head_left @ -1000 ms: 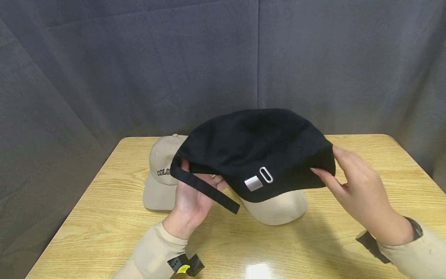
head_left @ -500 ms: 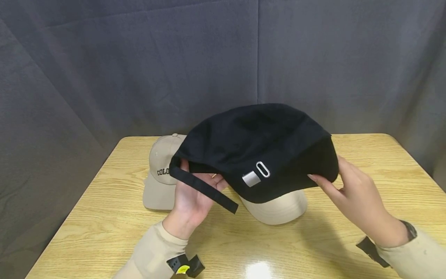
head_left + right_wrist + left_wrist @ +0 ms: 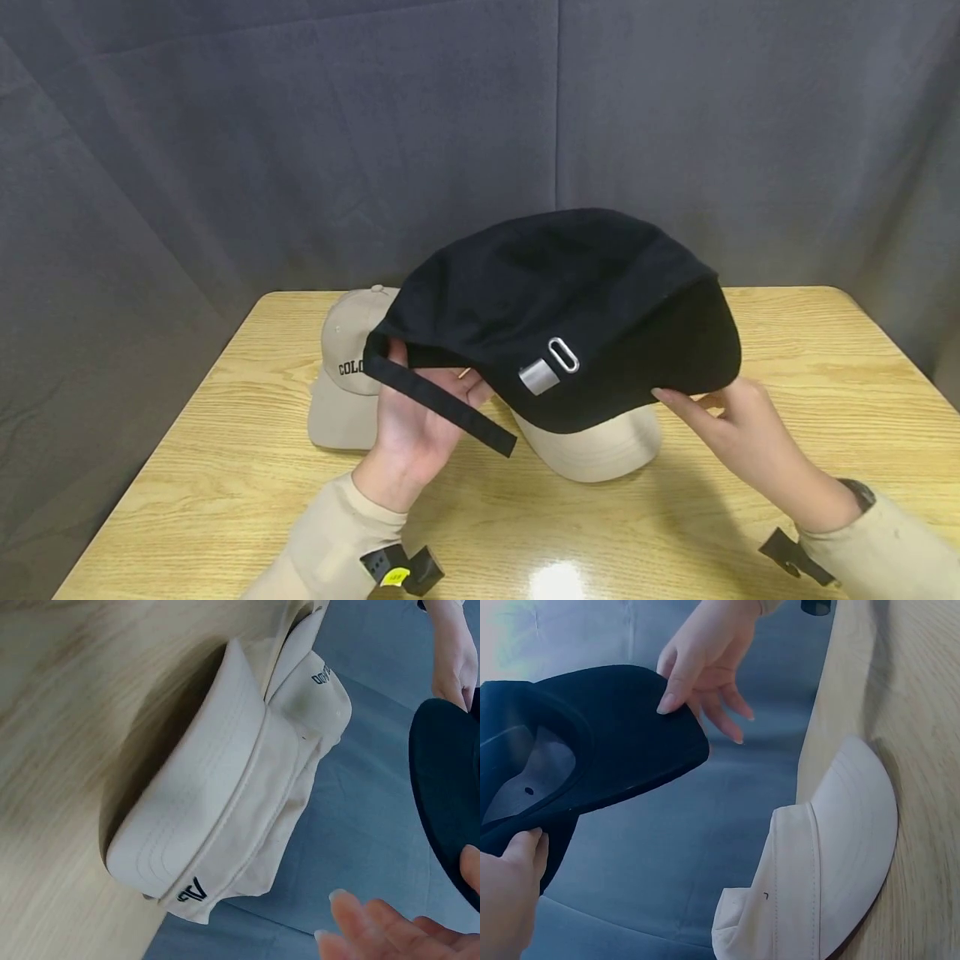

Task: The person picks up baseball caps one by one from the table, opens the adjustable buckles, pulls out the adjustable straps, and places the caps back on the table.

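A black cap [image 3: 555, 300] is held up over the table, its brim to the right and a silver clasp and ring on its side. At its back, my left hand [image 3: 416, 437] grips the edge by the strap opening, palm up, partly covered by the loose black strap [image 3: 457, 412]. My right hand [image 3: 750, 442] pinches the brim's lower edge; in the left wrist view its thumb lies on the brim [image 3: 630, 705] and the other fingers are spread. Beneath the black cap, a cream cap [image 3: 600, 450] rests on the table, its crown mostly hidden in the head view.
A beige cap [image 3: 348, 408] with dark lettering stands at the left, partly behind the black cap. Both lighter caps sit on the wooden table [image 3: 210, 483], side by side in the right wrist view. Grey cloth [image 3: 480, 125] hangs behind the table.
The black cap has tipped, its crown and brim rising. My right hand has slid left and down along the brim's edge. My left hand has stayed almost still.
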Tool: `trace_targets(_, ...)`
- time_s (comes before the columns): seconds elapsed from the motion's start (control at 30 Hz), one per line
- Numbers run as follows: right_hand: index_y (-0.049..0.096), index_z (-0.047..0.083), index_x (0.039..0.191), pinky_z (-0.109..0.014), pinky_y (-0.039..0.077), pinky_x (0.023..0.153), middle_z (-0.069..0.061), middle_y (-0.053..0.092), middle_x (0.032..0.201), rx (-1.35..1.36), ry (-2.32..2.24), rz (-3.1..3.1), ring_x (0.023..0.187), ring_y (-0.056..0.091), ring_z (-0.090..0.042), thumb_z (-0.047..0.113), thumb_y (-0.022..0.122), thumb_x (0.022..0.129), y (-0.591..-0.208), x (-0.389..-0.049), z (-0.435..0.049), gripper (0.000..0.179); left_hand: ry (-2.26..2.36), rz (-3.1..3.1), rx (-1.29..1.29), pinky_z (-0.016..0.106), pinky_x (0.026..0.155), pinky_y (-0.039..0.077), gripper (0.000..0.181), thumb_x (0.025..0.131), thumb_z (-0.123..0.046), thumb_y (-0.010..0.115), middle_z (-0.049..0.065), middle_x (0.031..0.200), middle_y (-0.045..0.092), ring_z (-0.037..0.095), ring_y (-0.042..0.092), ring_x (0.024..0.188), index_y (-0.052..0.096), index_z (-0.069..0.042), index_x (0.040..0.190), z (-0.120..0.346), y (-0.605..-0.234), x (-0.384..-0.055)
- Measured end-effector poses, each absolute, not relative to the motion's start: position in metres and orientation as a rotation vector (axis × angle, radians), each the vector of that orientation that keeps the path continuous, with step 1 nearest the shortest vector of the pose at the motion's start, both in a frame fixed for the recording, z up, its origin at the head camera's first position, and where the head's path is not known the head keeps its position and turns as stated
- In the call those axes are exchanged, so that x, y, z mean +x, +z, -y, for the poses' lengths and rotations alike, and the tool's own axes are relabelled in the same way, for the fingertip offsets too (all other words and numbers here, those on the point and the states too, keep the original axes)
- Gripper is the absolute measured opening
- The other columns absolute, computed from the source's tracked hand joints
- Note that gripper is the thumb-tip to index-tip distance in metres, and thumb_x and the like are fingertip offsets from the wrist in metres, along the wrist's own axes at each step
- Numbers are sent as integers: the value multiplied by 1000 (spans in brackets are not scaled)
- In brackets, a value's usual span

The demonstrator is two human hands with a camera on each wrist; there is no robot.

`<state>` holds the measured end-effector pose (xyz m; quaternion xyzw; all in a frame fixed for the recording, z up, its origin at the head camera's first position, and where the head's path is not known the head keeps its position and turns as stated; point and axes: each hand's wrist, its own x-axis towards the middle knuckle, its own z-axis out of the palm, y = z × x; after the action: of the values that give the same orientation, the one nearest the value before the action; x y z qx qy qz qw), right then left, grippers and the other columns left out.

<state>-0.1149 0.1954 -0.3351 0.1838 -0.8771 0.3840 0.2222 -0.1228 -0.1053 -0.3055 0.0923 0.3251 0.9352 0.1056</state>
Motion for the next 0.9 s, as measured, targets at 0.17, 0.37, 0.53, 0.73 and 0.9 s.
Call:
trace_targets(0.17, 63, 7, 105, -21, 49, 60, 26, 62, 95, 520, 1166, 2438, 83, 57, 7, -6, 74, 79, -340, -116, -195, 31, 2762, -914, 280, 35, 90, 45, 59, 102, -58, 19, 4, 105, 65, 23, 55, 101, 56, -14, 112, 104, -305, -123)
trace_targets(0.37, 59, 1, 110, -16, 51, 66, 17, 65, 98, 692, 1426, 2377, 84, 63, 1, -16, 65, 82, -344, -117, -192, 34, 2768, -859, 259, 35, 90, 45, 60, 102, -57, 18, 5, 108, 65, 23, 55, 102, 58, -13, 113, 103, -304, -122)
trace_targets(0.53, 60, 8, 107, -16, 50, 70, 12, 66, 95, 806, 1549, 2337, 80, 66, -4, -19, 58, 86, -348, -118, -192, 34, 2758, -890, 262, 35, 94, 44, 59, 102, -57, 20, 4, 113, 65, 23, 54, 107, 57, -14, 116, 103, -306, -121)
trace_targets(0.73, 63, 18, 112, -23, 54, 70, 7, 73, 93, 731, 1704, 2444, 87, 68, -4, -9, 52, 94, -350, -113, -198, 34, 2718, -897, 394, 33, 88, 45, 58, 100, -60, 29, 3, 113, 63, 21, 54, 101, 59, -14, 116, 103, -312, -124)
trace_targets(0.9, 63, 12, 114, -22, 53, 77, -1, 74, 92, 661, 1762, 2513, 89, 69, -9, -2, 49, 99, -346, -108, -204, 25, 2673, -951, 402, 33, 89, 44, 54, 92, -59, 53, 3, 115, 59, 21, 54, 104, 53, -13, 120, 102, -313, -124)
